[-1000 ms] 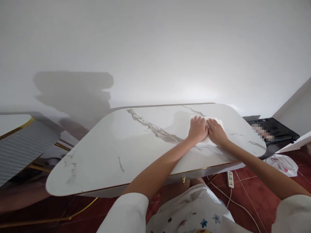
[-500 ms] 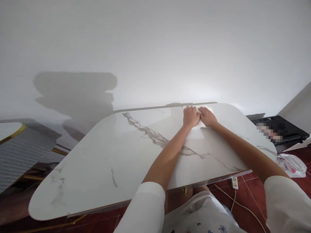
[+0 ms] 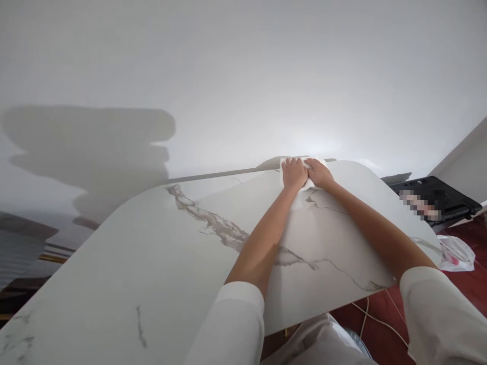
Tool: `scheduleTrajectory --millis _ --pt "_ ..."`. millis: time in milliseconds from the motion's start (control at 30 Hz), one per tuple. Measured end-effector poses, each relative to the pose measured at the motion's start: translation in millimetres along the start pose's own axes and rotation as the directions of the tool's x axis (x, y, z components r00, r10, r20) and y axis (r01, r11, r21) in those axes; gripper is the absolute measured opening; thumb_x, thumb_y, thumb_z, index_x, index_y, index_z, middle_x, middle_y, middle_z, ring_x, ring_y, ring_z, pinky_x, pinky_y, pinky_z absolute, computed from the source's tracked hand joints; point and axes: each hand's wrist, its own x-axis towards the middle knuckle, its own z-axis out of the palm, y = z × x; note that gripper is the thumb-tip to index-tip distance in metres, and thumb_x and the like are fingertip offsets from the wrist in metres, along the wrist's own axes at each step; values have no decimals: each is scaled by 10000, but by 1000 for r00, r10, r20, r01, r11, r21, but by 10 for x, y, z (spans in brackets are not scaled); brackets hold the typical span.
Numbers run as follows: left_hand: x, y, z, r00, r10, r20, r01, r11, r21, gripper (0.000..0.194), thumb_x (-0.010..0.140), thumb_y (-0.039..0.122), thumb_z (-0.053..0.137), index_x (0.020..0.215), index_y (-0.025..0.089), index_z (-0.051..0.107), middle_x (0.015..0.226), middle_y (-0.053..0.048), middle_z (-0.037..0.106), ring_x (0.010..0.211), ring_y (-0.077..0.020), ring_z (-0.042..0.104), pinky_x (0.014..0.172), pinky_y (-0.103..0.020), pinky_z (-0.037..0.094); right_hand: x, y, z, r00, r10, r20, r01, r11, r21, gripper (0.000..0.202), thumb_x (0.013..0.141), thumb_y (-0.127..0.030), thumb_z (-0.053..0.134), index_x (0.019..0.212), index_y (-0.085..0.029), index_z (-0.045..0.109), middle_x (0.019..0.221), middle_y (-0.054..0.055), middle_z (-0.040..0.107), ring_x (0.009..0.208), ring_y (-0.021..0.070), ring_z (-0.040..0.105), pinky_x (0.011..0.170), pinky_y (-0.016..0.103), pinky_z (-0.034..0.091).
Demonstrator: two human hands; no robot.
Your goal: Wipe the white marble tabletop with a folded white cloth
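Observation:
A folded white cloth [image 3: 309, 187] lies at the far edge of a white marble-patterned table [image 3: 182, 263], under both of my hands. My left hand [image 3: 294, 174] presses down on its left part, with the fingers bent over it towards the wall. On the right part rests my right hand [image 3: 319, 174], its fingers closed over the cloth and its thumb side touching my left hand. Both arms are stretched forward across the tabletop. The underside of the cloth is hidden.
A pale wall [image 3: 243, 76] rises right behind the table. On the right are a black case [image 3: 454, 195], partly blurred out, and a clear plastic bag [image 3: 456, 253] on the red floor. A cable [image 3: 384, 322] runs below. Grey ribbed furniture [image 3: 19, 253] stands left.
Both hands have pushed the cloth a little farther towards the wall, up to the table's far edge. The cloth looks more bunched. The view has come closer to the table, and the power strip is hidden.

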Motion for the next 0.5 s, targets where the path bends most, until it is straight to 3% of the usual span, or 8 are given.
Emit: scheduleTrajectory --millis 233,500 --pt "105 183 93 998 66 -7 -67 997 -27 374 948 238 297 1205 127 546 1309 -142 557 1309 -296 376 1084 -440 261 -47 168 -105 997 74 -27 -75 996 -39 500 893 -191 356 1360 -139 526 1460 65 478 1374 258 377 1154 441 278" --pt "-58 194 72 992 124 -6 -124 991 -43 397 953 257 309 1277 139 505 1378 -108 518 1346 -278 350 1101 -419 271 -302 100 -165 996 76 -52 -79 994 -72 499 908 -214 331 1361 -122 518 1455 89 480 1373 267 372 1149 439 289"
